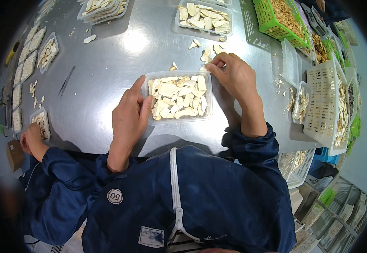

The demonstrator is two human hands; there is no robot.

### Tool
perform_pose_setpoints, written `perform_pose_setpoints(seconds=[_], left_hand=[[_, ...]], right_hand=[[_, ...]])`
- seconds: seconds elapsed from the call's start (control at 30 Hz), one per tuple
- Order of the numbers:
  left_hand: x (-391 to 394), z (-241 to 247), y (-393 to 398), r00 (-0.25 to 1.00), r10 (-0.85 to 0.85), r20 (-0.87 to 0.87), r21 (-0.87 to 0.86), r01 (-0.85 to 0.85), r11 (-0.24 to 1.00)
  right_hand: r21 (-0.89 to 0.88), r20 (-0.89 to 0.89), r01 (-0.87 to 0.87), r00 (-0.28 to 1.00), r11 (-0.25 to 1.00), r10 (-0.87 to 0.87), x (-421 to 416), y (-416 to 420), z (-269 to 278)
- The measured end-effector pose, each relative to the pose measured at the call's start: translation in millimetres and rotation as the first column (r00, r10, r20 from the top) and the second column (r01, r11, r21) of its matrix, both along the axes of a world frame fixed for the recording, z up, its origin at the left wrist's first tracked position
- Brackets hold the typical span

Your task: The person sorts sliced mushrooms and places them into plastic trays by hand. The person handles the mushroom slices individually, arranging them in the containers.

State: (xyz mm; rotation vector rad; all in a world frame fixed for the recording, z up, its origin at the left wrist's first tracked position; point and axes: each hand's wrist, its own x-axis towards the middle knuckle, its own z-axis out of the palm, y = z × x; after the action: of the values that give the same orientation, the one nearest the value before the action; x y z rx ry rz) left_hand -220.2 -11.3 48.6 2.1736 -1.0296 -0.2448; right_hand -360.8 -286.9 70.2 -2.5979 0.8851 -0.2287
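Note:
A clear plastic tray (178, 117) filled with pale dried slices, which look like mushroom, lies on the steel table before me. My left hand (132, 109) rests at its left side, thumb and forefinger along the rim. At the upper right corner of the tray, my right hand (234, 74) has its thumb and forefinger pinched at a small pale slice (204, 68); the fingertips partly hide it. Loose slices (206, 54) lie on the metal just beyond that hand, and a brownish piece (172, 68) lies by the tray's far edge.
Another filled tray (204, 30) stands farther back, beside stacked trays (102, 14). A green basket (276, 30) and a white basket (321, 98) stand at right. At left, a co-worker's hand (33, 139) touches a small tray (46, 126); white packed blocks (29, 66) line the edge.

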Motion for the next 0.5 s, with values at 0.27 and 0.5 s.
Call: perform_pose_setpoints(seconds=[0.27, 0.5], left_hand=[[8.2, -9.2, 12.7, 0.992, 0.048, -0.12, -0.051, -0.054, 0.997], [12.0, 0.8, 26.3, 0.961, 0.158, -0.226, 0.022, -0.157, 0.987]], right_hand=[[0.06, -0.06, 0.046, 0.997, 0.997, -0.043, -18.9, -4.4, 2.8], [-0.048, 0.05, -0.051, 0.997, 0.998, 0.053, -14.1, 12.6, -5.8]])
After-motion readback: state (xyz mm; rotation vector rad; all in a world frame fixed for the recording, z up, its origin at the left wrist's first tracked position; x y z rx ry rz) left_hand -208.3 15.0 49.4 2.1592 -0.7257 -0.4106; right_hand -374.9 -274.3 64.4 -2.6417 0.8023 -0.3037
